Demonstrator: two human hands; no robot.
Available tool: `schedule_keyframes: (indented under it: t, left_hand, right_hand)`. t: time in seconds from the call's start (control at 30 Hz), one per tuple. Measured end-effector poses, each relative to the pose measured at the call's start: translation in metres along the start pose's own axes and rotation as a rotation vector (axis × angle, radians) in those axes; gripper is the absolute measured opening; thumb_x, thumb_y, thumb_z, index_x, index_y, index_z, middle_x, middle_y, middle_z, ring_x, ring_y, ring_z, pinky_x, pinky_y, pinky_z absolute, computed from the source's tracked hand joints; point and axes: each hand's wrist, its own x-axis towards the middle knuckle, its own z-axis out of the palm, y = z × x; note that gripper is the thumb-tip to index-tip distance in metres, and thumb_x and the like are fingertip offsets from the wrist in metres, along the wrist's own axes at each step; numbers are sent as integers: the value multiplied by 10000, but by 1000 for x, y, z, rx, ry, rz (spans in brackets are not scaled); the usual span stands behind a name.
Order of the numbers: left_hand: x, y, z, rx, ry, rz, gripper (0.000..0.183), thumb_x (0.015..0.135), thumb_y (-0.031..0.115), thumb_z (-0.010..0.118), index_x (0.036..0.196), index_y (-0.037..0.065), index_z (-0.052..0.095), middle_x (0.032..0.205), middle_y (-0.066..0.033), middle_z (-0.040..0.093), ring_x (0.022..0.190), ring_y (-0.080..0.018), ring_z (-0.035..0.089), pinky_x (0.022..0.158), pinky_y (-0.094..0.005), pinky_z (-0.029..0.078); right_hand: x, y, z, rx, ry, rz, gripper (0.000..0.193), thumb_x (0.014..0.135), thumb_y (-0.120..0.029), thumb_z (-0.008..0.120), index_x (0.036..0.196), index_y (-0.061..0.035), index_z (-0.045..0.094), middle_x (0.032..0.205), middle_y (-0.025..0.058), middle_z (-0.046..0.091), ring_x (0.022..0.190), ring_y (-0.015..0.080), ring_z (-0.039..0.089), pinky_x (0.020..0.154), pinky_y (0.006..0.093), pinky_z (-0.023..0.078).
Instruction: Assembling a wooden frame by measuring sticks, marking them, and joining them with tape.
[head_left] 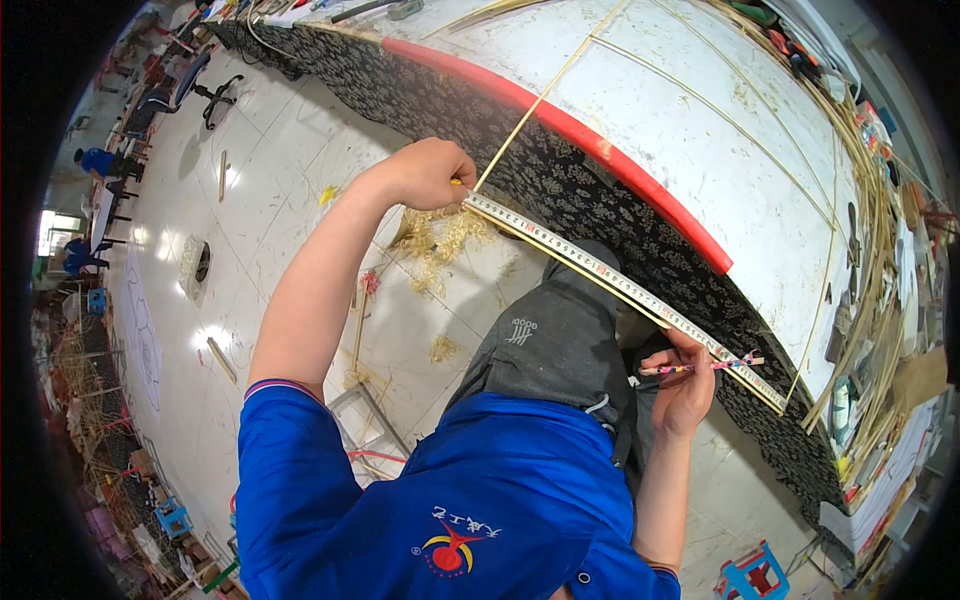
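Observation:
A white tape measure (600,270) is stretched along a thin bamboo strip (625,294), slanting down from left to right in front of the table. My left hand (430,175) is closed at the tape's upper left end, where another long strip (545,95) meets it; a small yellow bit shows at the fingers. Near the tape's lower right part, my right hand (685,395) pinches a slim pencil (690,369) with a colourful pattern. Its fingertips touch the tape or the strip from below. Just what my left fingers grip besides the tape is hidden.
The white-topped table (690,130) has a red edge strip (600,150) and a dark patterned cloth. Bamboo strips (860,190) pile up at its right side. Curly shavings (440,245) lie on the floor. A blue stool (755,575) stands lower right. Co-workers sit far left.

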Motion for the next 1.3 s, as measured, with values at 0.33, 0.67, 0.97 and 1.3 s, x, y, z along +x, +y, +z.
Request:
schedule_keyframes:
  t: [0.33,0.67,0.97,1.3]
  left_hand:
    - [-1,2,0,1,4,-18,180,779,152,642,896,61,743,876,-161,725,876,-330,695,782,-422,536]
    - [0,1,1,-13,3,-18,174,776,138,632,886,58,741,861,-157,724,859,-323,693,773,-415,536]
    - [1,-1,1,-6,-2,-15,174,779,143,636,889,62,743,862,-153,726,863,-322,694,775,-413,537]
    - [4,4,7,-2,29,9,176,769,150,642,885,55,735,854,-158,722,842,-332,689,756,-424,531]
  right_hand:
    - [-1,-5,7,-1,34,3,518,1051,-373,428,1127,101,621,1014,201,674,720,250,664,641,349,546]
    - [-1,-3,5,-6,36,0,518,1051,-382,427,1132,93,618,1024,203,670,725,253,665,634,350,554]
    - [-1,0,4,8,1,11,543,1067,-403,375,1158,78,611,1112,243,670,804,257,672,685,361,563]
    - [-7,-3,-8,-95,6,-18,563,1070,-438,363,1043,57,630,813,161,667,651,206,625,631,332,541]
